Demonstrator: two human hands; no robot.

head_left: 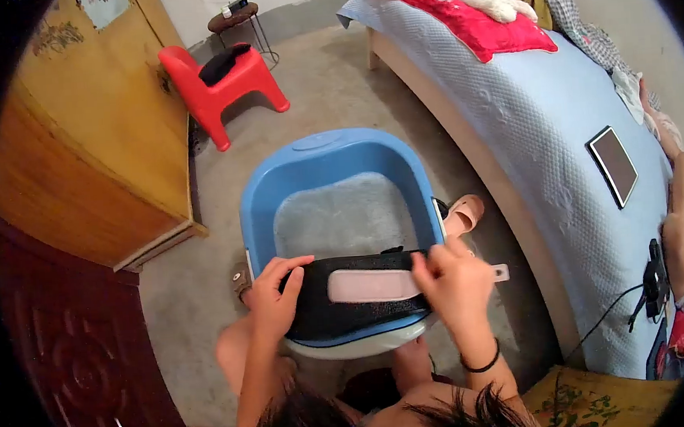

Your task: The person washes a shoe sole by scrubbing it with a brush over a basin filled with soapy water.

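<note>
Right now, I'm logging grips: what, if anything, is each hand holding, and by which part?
The right hand grips a long, pale pink brush by its handle. The left hand touches the left end of the black fabric; any grip is unclear.

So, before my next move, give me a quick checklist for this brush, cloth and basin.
1. Brush in the right hand's grip: ok.
2. Left hand on the left end of the black cloth: ok.
3. Cloth laid across the near side of the basin: ok.
4. Water in the basin: ok, cloudy.
5. Bristles facing the cloth: cannot tell, the underside is hidden.
6. Cloth clean: cannot tell.
</note>
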